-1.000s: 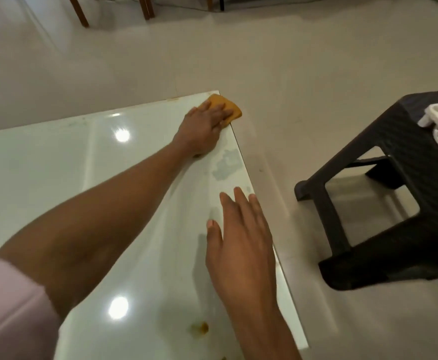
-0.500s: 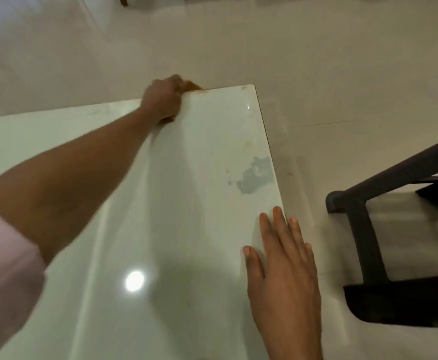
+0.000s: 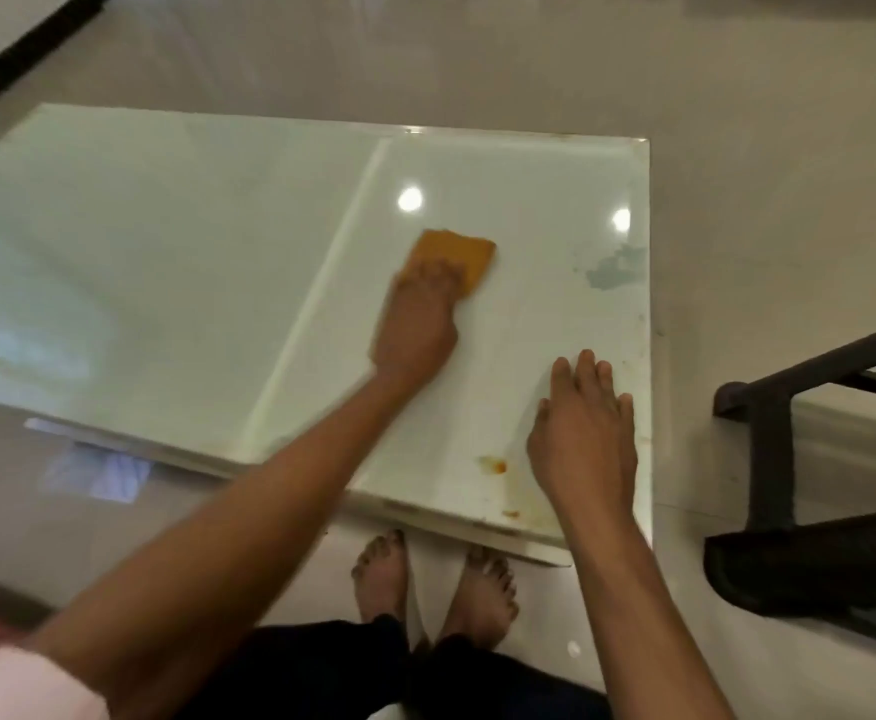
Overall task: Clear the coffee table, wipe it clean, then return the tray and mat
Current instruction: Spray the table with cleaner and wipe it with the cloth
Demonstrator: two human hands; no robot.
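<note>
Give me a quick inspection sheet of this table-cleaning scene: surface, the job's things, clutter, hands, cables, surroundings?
Surface: glossy white coffee table; an orange stain near the front edge, a smaller one closer to it, and a grey patch near the right edge.
Job's things: orange cloth lies flat on the table; tray and mat not in view.
Clutter: nothing seen.
Hands: left hand presses the cloth with its fingers on it; right hand rests flat on the table, apart from the cloth.
Cables: nothing seen.
Surroundings: dark stool right of the table; pale tiled floor; the person's bare feet at the front edge.
</note>
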